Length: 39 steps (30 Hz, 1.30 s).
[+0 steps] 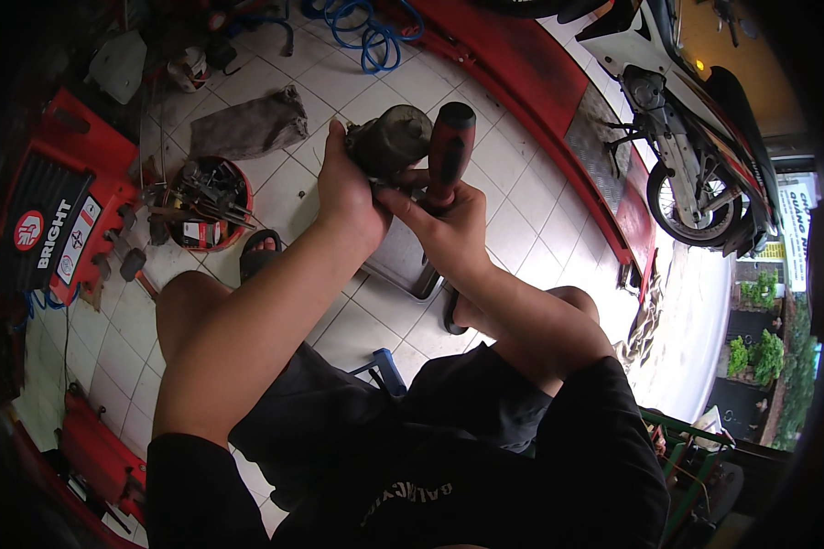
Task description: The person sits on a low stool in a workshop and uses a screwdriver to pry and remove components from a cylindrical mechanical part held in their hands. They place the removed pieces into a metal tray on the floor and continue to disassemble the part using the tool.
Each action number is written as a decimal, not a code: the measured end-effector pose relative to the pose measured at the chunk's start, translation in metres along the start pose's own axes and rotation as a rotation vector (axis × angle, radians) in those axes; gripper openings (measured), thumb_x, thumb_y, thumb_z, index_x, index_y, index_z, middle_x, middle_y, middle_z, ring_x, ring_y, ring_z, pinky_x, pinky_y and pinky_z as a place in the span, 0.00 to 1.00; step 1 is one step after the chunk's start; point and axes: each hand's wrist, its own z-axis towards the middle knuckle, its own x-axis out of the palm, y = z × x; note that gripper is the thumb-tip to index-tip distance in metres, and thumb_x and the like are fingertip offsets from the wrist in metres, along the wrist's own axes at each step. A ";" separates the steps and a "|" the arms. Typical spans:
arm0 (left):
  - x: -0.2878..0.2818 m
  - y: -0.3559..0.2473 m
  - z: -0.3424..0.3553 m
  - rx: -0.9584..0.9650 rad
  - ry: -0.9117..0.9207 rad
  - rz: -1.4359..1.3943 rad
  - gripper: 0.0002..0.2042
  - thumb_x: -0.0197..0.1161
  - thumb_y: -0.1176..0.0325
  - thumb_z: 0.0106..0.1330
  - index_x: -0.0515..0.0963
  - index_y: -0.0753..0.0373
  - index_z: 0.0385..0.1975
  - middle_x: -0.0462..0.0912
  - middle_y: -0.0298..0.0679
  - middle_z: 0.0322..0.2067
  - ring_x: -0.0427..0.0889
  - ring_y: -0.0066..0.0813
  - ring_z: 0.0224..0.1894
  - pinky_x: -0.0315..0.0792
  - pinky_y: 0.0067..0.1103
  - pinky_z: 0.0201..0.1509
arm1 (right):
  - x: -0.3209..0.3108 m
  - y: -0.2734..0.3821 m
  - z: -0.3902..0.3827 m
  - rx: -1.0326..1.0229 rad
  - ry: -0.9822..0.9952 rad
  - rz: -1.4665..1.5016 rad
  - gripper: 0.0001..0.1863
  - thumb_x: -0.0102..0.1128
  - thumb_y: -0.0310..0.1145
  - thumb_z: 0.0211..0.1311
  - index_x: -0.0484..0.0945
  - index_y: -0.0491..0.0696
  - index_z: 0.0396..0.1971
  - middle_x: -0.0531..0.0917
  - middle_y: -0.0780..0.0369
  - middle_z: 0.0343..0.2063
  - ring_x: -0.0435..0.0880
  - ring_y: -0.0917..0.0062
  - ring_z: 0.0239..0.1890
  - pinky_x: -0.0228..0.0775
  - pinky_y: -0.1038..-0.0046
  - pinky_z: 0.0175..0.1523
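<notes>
My left hand [350, 188] is closed around a dark, grimy metal part [392, 142] with a rounded, cylindrical body, held up in front of me. A screwdriver [450, 151] with a red and black handle is gripped in my right hand [458, 224], its handle end pointing up and away from me. Both hands meet at the near side of the metal part, so the screwdriver's tip and the spot it touches are hidden. Below my hands a grey metal tray [423, 291] lies on the floor, partly covered by my forearms.
Left of my hands are a red tub [247, 197] full of tools and a dirty grey cloth [252, 123]. A blue hose [371, 41] coils at the back. A red motorcycle lift [531, 91] runs along the right, with a motorcycle [682, 137] beyond. A red machine [64, 201] stands far left.
</notes>
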 end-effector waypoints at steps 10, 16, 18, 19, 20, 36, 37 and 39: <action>0.001 0.002 -0.001 0.035 0.004 0.007 0.33 0.27 0.43 0.78 0.71 0.66 0.58 0.78 0.49 0.51 0.81 0.42 0.51 0.74 0.37 0.61 | -0.001 0.009 -0.002 0.010 0.035 -0.157 0.15 0.74 0.26 0.57 0.84 0.38 0.43 0.88 0.62 0.34 0.82 0.85 0.38 0.76 0.78 0.45; 0.002 0.007 -0.001 0.062 0.026 -0.023 0.34 0.31 0.43 0.78 0.68 0.71 0.59 0.76 0.54 0.53 0.80 0.46 0.55 0.73 0.38 0.65 | -0.002 -0.001 -0.004 -0.065 0.034 -0.212 0.15 0.73 0.27 0.56 0.84 0.38 0.42 0.88 0.62 0.33 0.82 0.86 0.37 0.76 0.79 0.45; 0.003 0.008 -0.002 0.055 0.017 -0.033 0.34 0.33 0.42 0.78 0.68 0.71 0.59 0.76 0.54 0.53 0.79 0.46 0.55 0.73 0.37 0.65 | -0.002 0.002 -0.005 -0.055 0.021 -0.235 0.14 0.74 0.28 0.56 0.85 0.38 0.40 0.88 0.62 0.31 0.81 0.86 0.35 0.76 0.79 0.42; 0.001 0.008 0.000 0.060 0.036 -0.024 0.34 0.34 0.41 0.77 0.68 0.71 0.59 0.76 0.54 0.53 0.79 0.46 0.56 0.73 0.37 0.65 | -0.001 0.005 -0.005 -0.042 0.005 -0.246 0.13 0.73 0.28 0.54 0.85 0.38 0.39 0.87 0.62 0.29 0.81 0.86 0.33 0.76 0.78 0.40; -0.003 0.009 0.002 0.066 0.054 -0.016 0.34 0.34 0.41 0.77 0.68 0.71 0.59 0.76 0.53 0.53 0.79 0.45 0.56 0.72 0.37 0.65 | 0.001 0.008 -0.006 -0.029 -0.012 -0.258 0.13 0.72 0.28 0.52 0.85 0.39 0.37 0.87 0.61 0.27 0.80 0.86 0.31 0.75 0.78 0.39; 0.000 0.012 -0.002 0.063 0.042 0.058 0.32 0.36 0.36 0.76 0.76 0.59 0.49 0.81 0.40 0.41 0.81 0.31 0.43 0.78 0.32 0.49 | 0.013 0.013 -0.014 -0.038 -0.184 -0.263 0.14 0.72 0.30 0.47 0.85 0.39 0.33 0.84 0.60 0.20 0.79 0.85 0.26 0.75 0.76 0.36; 0.002 0.012 -0.002 0.054 0.039 0.053 0.31 0.35 0.37 0.76 0.77 0.59 0.49 0.81 0.40 0.41 0.81 0.31 0.43 0.78 0.32 0.50 | 0.012 0.011 -0.014 -0.021 -0.178 -0.249 0.14 0.71 0.31 0.48 0.84 0.39 0.34 0.84 0.61 0.21 0.78 0.85 0.26 0.74 0.76 0.36; 0.007 0.012 -0.003 0.036 0.033 0.041 0.31 0.33 0.39 0.77 0.77 0.59 0.48 0.81 0.40 0.41 0.81 0.31 0.44 0.77 0.32 0.52 | 0.011 0.008 -0.013 0.014 -0.168 -0.222 0.14 0.71 0.31 0.50 0.84 0.39 0.34 0.84 0.62 0.22 0.77 0.85 0.27 0.74 0.77 0.37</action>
